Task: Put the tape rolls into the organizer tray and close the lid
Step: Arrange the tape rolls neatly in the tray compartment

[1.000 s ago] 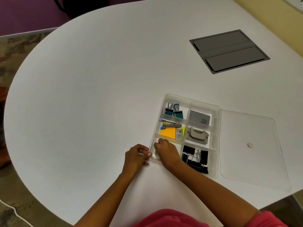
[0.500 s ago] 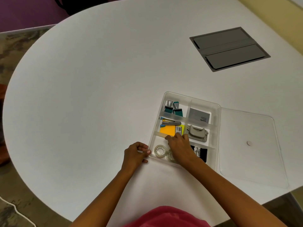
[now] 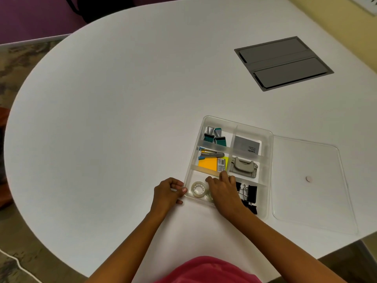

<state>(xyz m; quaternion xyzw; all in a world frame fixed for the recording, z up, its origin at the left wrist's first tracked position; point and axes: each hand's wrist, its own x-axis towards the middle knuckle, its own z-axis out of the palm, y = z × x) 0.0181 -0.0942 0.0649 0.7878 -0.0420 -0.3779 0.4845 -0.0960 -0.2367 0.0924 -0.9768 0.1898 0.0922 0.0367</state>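
1. Head view: clear plastic organizer tray [image 3: 269,160] with six compartments sits on a rounded white table [image 3: 122,99], its clear flat lid [image 3: 310,201] lying open on the table, touching the tray's right side.
2. One clear tape roll [image 3: 198,188] lies flat in the near-left compartment; a second clear roll [image 3: 208,197] just beside it is mostly hidden under the right hand [image 3: 223,190].
3. That right hand reaches into the same compartment, fingers curled downward over the second roll; whether it pinches the roll or merely rests on it, I cannot tell.
4. Left hand [image 3: 168,193] holds the tray's near-left corner, thumb pressed against the rim and fingers curled.
5. Other compartments hold teal and grey binder clips [image 3: 214,136], a grey card [image 3: 246,146], a grey stapler [image 3: 212,154] with orange and yellow sticky notes [image 3: 208,164], a grey hole punch [image 3: 242,167], and black binder clips [image 3: 250,195].
6. Grey rectangular cable hatch [image 3: 283,63] is set into the table, well apart from the tray.
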